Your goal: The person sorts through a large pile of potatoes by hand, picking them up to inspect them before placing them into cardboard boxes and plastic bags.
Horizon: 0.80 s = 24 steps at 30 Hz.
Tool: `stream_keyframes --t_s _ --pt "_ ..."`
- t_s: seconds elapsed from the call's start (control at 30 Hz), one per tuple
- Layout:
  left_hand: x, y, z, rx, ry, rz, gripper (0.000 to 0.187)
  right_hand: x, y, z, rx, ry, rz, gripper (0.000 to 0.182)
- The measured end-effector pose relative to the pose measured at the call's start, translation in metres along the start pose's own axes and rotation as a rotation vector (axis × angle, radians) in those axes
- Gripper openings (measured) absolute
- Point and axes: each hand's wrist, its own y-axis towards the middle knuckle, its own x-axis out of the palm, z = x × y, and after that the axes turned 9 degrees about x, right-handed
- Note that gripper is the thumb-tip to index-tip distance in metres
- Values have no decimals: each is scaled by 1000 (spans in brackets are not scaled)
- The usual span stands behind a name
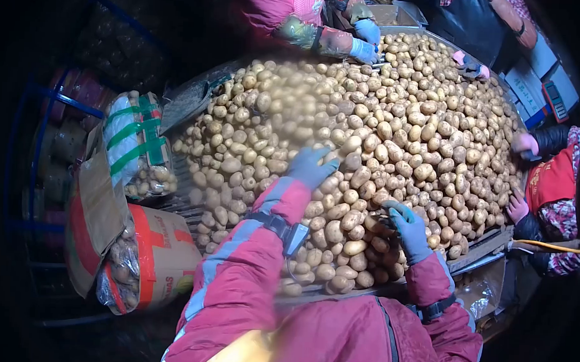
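Observation:
A broad heap of potatoes (425,141) lies in front of me. My left hand (311,167), in a blue-grey glove with greenish fingertips, rests on the middle of the heap with its fingers apart. I see nothing held in it. Lower and to the right, my right hand (408,230) wears a similar glove. Its fingers are bent and apart, touching or just above potatoes at the near edge. Shadow darkens the potatoes beside its fingertips, and part of its palm side is hidden. A strap with a small device (279,228) circles my left forearm.
An open banana carton (169,256) with bagged potatoes stands at left, below a green-taped bag of potatoes (141,144). A metal scoop (187,104) lies at the heap's left edge. Co-workers' gloved hands (365,43) reach in from the far side; another person's hands (520,205) are at right.

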Motion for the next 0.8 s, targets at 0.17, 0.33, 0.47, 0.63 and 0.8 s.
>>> stream_keyframes --t_s 0.17,0.33,0.47,0.63,0.8 --pt "-20 -59 -15 113 0 -80 58 32 -21 2 38 -115 -36 31" --pt "-27 -138 -77 153 209 -162 55 42 -14 19 -82 -90 -127 27" --pt "-41 -215 -101 163 573 19 60 57 -12 27 -140 -187 -100 28" --pt "-70 -276 -123 28 558 177 67 57 -16 35 -149 -281 -152 30" --pt "-89 -260 -189 -36 558 512 57 57 -34 31 -11 -119 -166 30"
